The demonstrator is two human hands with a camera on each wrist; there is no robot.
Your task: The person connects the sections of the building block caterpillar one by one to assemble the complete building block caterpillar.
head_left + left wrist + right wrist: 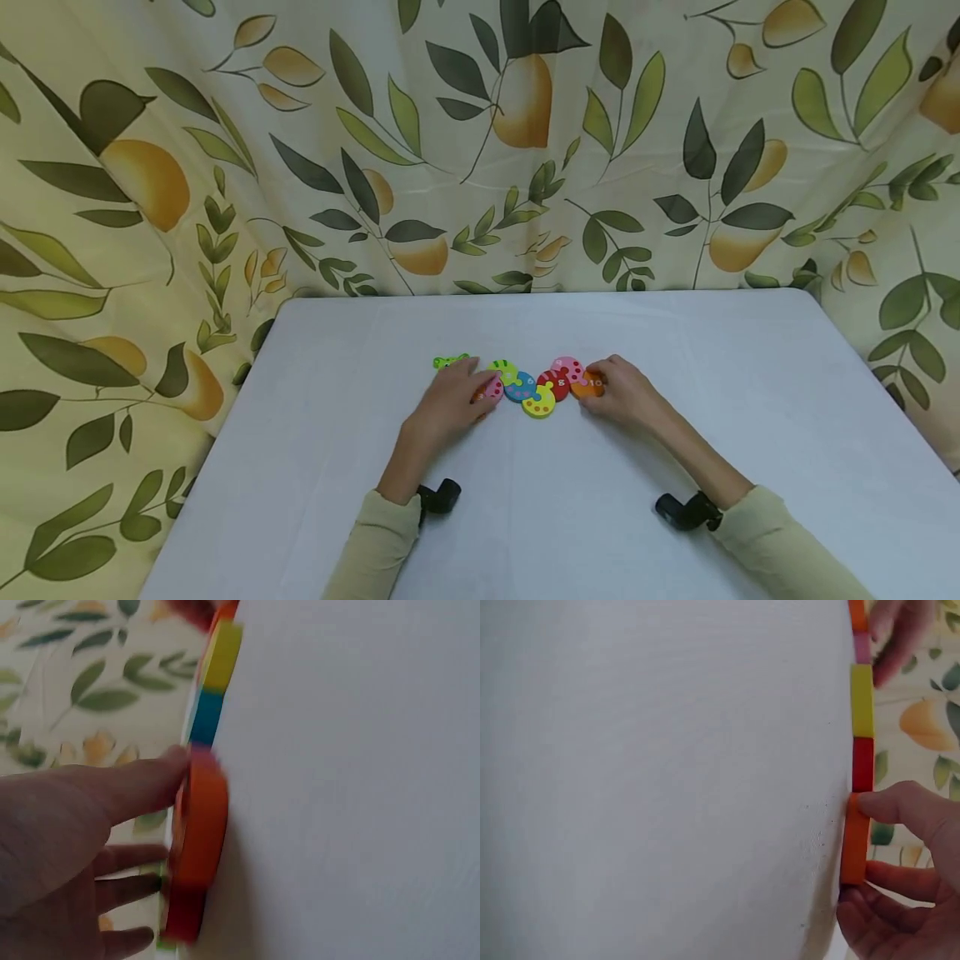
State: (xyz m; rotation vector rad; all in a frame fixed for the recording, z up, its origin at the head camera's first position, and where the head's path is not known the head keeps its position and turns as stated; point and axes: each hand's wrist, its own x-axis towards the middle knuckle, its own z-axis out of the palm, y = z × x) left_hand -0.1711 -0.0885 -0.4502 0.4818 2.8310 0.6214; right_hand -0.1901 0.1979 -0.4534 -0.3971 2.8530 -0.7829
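Observation:
A row of interlocking round number puzzle pieces, like a caterpillar, lies on the white table. My right hand (621,390) pinches the orange puzzle piece (588,385) marked 10 at the row's right end, with the thumb on one side and fingers on the other in the right wrist view. Over the left part spreads my left hand (446,396), its thumb on a pink piece (492,388) and its fingers fairly straight. Just beyond those fingers shows a green piece (447,362). In the left wrist view an orange piece (204,825) and a red piece (186,911) sit beside it, blurred.
Between my hands lie a green piece (504,368), a blue piece (519,388), a yellow piece (538,405), a red piece (553,385) and a pink piece (567,368). Behind the table (360,333) hangs a leaf-patterned curtain (480,208). Each wrist wears a black camera.

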